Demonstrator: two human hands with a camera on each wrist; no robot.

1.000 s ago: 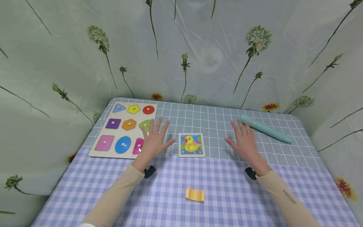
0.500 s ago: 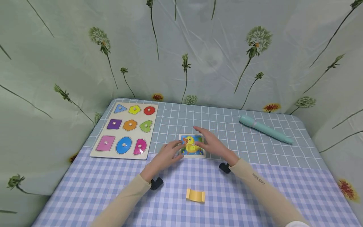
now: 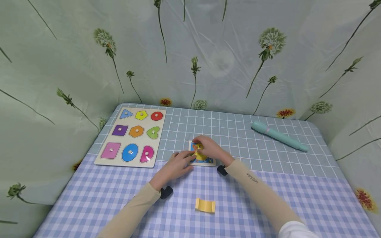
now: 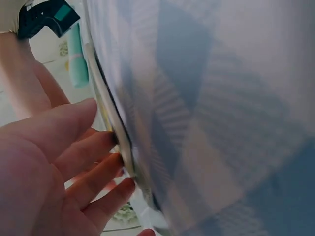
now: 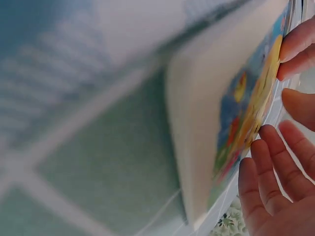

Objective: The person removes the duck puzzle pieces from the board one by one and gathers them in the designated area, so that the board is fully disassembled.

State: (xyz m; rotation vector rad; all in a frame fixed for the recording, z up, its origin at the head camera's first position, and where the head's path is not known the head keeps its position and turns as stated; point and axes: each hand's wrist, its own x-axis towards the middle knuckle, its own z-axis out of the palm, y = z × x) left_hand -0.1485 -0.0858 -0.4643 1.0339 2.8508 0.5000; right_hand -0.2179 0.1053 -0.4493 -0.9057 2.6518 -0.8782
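Observation:
A small square duck jigsaw puzzle [image 3: 203, 161] in a pale wooden frame lies at the middle of the table, partly covered by both hands in the head view. My left hand [image 3: 175, 166] is at its left side, fingertips reaching over the edge onto the picture. From the right, my right hand [image 3: 212, 147] bends over the duck, thumb and fingers apart at the picture. In the right wrist view, its fingertips [image 5: 260, 132] are right at the puzzle's face. The left wrist view shows loosely bent left fingers [image 4: 93, 179] along the frame's edge.
A wooden shape board [image 3: 131, 137] with knobbed coloured pieces lies at the left. A yellow curved block [image 3: 205, 205] sits nearer the front, on the checked cloth. At the back right is a teal tube-shaped object [image 3: 279, 136]. A flowered curtain [image 3: 223, 66] hangs behind the table.
Both hands have come inward from either side of the puzzle onto it. Over the last half second my right hand moved further left across the duck, while the left hand stayed nearly in place.

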